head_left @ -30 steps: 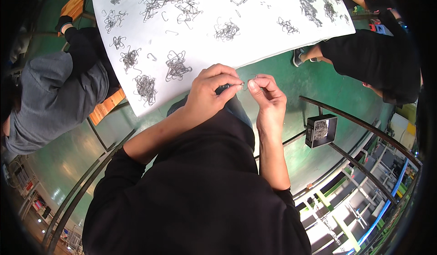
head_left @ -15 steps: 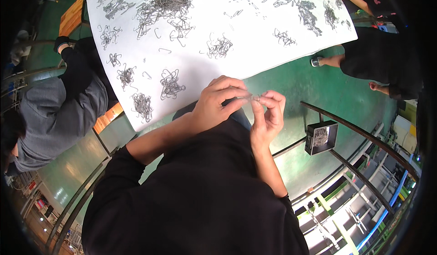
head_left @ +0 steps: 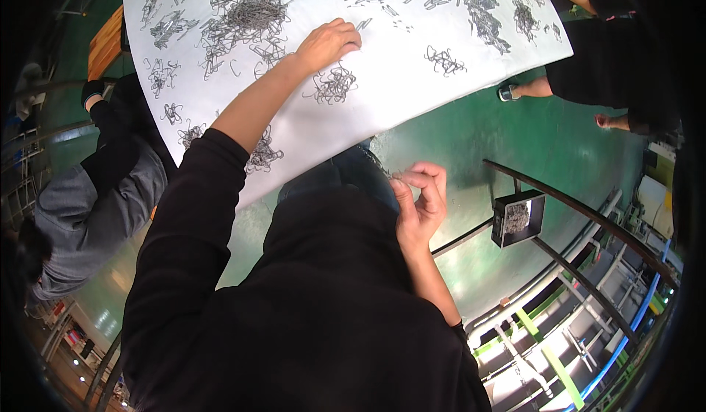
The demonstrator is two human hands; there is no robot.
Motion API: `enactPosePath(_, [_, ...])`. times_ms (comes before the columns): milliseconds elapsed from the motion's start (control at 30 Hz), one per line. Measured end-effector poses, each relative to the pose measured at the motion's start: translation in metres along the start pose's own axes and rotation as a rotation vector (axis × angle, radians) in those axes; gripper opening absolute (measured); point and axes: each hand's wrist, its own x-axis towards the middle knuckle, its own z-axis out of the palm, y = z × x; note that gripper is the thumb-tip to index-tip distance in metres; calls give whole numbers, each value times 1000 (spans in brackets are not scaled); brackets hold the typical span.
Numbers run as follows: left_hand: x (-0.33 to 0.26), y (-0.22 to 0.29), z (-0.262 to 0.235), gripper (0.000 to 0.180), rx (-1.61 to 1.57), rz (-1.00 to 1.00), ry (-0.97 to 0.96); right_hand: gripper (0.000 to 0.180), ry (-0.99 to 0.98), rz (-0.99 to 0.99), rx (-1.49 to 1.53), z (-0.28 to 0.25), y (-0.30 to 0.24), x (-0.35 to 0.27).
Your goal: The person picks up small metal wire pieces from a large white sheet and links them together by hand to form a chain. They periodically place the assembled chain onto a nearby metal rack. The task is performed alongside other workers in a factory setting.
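While the left hand stretches far onto the white table, fingers curled down on a tangled clump of wire clips, the right hand stays near the body, fingertips pinched on what seems a single small clip, too small to tell.

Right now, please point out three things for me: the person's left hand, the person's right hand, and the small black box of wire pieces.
left hand [head_left: 329, 42], head view, on the back of the hand.
right hand [head_left: 421, 205], head view, on the palm below the curled fingers.
small black box [head_left: 519, 218], head view, on its open front face.
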Motion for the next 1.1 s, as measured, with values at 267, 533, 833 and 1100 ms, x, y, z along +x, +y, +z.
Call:
enactPosePath(267, [-30, 73, -21, 12, -566, -593, 44, 9, 5, 12, -56, 5, -1, -17])
enactPosePath(533, [-109, 186, -89, 21, -1297, -532, -34, 9, 40, -5, -79, 19, -5, -31])
enactPosePath(833, [-149, 220, -115, 12, -1171, -682, 51, 8, 14, -62, -60, 38, -8, -46])
enactPosePath(1100, [-181, 215, -101, 11, -895, -363, 321, 13, -297, -115, -131, 33, 4, -18])
